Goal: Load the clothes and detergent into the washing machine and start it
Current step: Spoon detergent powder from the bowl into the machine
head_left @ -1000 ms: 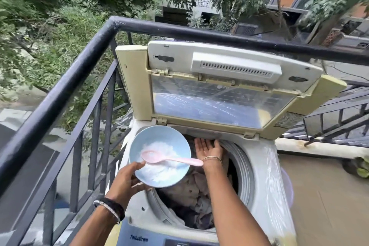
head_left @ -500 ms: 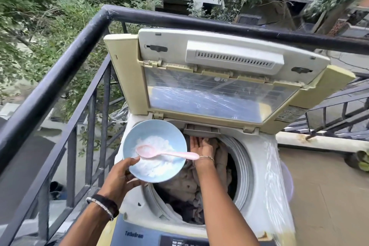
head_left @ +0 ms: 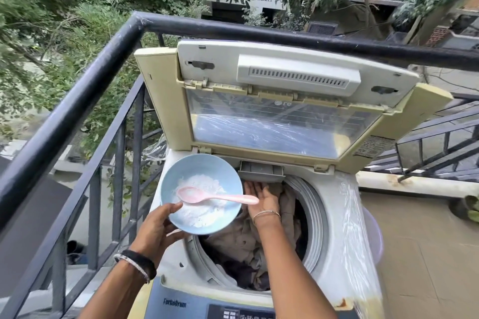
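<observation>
Right hand point(head_left: 263, 198), open, reaches up under the detergent drawer point(head_left: 261, 170), while left hand point(head_left: 158, 228) grips the powder bowl point(head_left: 201, 163) just beside.

A top-loading washing machine point(head_left: 344, 235) is standing in a balcony corner, with the railing point(head_left: 77, 101) running along its left side and behind it.

Its lid point(head_left: 272, 101) is standing raised at the back, leaning toward the rear rail. Clothes point(head_left: 248, 246) are lying in the drum below, and a small drawer point(head_left: 261, 170) is sticking out at the drum's rear edge. The left hand point(head_left: 158, 230) is holding a bowl point(head_left: 202, 171) over the drum's left rim, with powder point(head_left: 204, 204) in it and a spoon point(head_left: 217, 195) lying across it, handle pointing right. The right hand point(head_left: 261, 197) is reaching over the clothes, just below the drawer. The control panel point(head_left: 241, 313) is sitting at the front edge.
</observation>
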The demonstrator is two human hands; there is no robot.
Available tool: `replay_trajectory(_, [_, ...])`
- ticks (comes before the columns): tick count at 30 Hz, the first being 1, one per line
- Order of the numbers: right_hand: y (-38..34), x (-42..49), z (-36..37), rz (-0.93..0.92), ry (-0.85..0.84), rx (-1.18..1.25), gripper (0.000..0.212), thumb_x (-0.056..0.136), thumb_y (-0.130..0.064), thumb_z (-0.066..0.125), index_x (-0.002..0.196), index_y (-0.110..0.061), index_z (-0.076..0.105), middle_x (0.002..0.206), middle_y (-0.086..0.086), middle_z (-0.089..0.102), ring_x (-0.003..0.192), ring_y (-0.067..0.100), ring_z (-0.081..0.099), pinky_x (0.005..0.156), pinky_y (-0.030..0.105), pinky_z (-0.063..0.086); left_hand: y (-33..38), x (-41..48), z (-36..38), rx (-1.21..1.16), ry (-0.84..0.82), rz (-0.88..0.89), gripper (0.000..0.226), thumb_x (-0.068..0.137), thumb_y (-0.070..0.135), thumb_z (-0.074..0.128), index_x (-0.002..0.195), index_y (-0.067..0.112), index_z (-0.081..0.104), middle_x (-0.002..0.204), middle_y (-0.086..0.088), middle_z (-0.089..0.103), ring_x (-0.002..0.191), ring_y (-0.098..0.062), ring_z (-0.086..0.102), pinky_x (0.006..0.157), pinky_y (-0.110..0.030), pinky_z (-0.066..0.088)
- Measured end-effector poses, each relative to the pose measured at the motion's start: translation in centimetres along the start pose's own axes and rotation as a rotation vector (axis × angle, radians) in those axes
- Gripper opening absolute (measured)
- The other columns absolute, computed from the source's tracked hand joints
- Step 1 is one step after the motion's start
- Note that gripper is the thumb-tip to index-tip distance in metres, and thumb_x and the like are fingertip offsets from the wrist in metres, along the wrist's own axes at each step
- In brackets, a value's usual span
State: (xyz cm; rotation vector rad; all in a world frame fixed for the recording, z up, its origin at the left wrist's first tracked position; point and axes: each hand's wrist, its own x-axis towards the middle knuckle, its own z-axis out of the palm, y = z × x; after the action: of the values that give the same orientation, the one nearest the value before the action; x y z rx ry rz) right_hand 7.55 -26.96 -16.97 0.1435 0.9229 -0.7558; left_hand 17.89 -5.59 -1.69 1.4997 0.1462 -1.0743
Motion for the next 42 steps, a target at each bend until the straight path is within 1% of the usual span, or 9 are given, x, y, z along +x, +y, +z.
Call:
replay_trajectory(3, [-0.8,-2.0,-0.1,0.033,0.12,-0.219,0.024,0.102,-0.011,0.035,0.117,-0.004,0.053,0.091,0.015,0.057,0.116,0.036,0.054,0.106,0.047,0.04,-0.1,-0.2,0.2,0.011,0.01,0.015,0.029,0.08,0.023,0.063,0.106,0.011,0.062,0.101,-0.012,0.07,0.09,-0.029,0.065,0.091,-0.05,0.05])
replay_trajectory(6, [-2.1,-6.8,0.0,0.032,0.159,-0.616,0.022,0.095,-0.006,0.044,0.114,-0.011,0.055,0.085,0.01,0.06,0.087,0.028,0.061,0.076,0.038,0.052,-0.2,-0.3,0.4,0.025,0.032,0.035,0.012,0.09,0.016,0.053,0.097,0.01,0.061,0.097,-0.013,0.068,0.085,-0.027,0.064,0.086,-0.047,0.052])
replay_trajectory(11, [-5.3,-15.9,-0.5,0.177,-0.296,-0.894,0.032,0.086,0.004,0.057,0.115,-0.011,0.063,0.098,0.015,0.069,0.079,0.027,0.066,0.066,0.036,0.054,-0.6,-0.8,1.6,0.045,0.064,0.074,0.005,0.092,0.011,0.05,0.093,0.011,0.056,0.09,-0.01,0.063,0.078,-0.022,0.061,0.057,-0.031,0.055])
replay_trajectory(14, [-5.7,-17.5,-0.7,0.09,-0.362,-0.888,0.044,0.081,0.008,0.064,0.123,-0.005,0.06,0.101,0.018,0.066,0.077,0.024,0.066,0.063,0.029,0.058,-0.8,-1.2,2.7,0.051,0.065,0.085,0.013,0.093,0.006,0.049,0.083,0.013,0.054,0.083,-0.008,0.06,0.075,-0.02,0.058,0.043,-0.021,0.052])
replay_trajectory(19, [-5.4,-17.5,0.2,-0.192,-0.28,-0.763,0.045,0.069,-0.004,0.076,0.112,0.003,0.064,0.083,0.017,0.066,0.059,0.016,0.061,0.052,0.019,0.053,-1.5,-1.6,4.1,0.085,-0.042,0.115,0.004,0.088,0.011,0.058,0.092,0.013,0.058,0.097,-0.013,0.063,0.083,-0.024,0.063,0.063,-0.035,0.054])
replay_trajectory(26, [-4.9,-20.2,1.7,-0.441,-0.413,-0.895,0.019,0.088,-0.008,0.065,0.103,0.003,0.068,0.07,0.013,0.058,0.058,0.019,0.054,0.047,0.021,0.045,-2.6,-3.0,5.9,0.145,-0.151,0.172,0.019,0.094,0.004,0.048,0.08,0.014,0.055,0.049,0.012,0.063,0.048,0.003,0.061,0.042,-0.017,0.048])
replay_trajectory(34, [-7.6,-21.8,1.1,-0.937,-0.353,-1.149,0.01,0.092,-0.018,0.064,0.094,-0.015,0.073,0.069,0.01,0.07,0.056,0.02,0.063,0.054,0.029,0.054,-2.7,-3.1,6.1,0.131,-0.155,0.214,0.016,0.092,0.025,0.058,0.086,0.01,0.056,0.078,0.0,0.065,0.064,-0.002,0.069,0.05,-0.024,0.053])
replay_trajectory(38, [-9.0,-21.0,0.3,-0.968,-0.293,-1.179,0.012,0.09,-0.025,0.065,0.095,-0.018,0.073,0.071,0.007,0.071,0.058,0.017,0.064,0.056,0.027,0.053,-2.3,-2.7,5.7,0.153,-0.136,0.231,0.04,0.074,0.051,0.071,0.087,0.013,0.062,0.086,-0.006,0.067,0.08,-0.019,0.067,0.073,-0.042,0.054])
replay_trajectory(42, [-8.4,-20.2,-0.2,-0.895,-0.289,-1.14,0.013,0.089,-0.023,0.066,0.094,-0.012,0.073,0.069,0.011,0.07,0.058,0.02,0.064,0.055,0.029,0.053,-2.1,-2.8,5.9,0.167,-0.127,0.252,0.025,0.088,0.037,0.062,0.08,0.013,0.062,0.074,0.0,0.066,0.066,-0.01,0.065,0.072,-0.039,0.053])
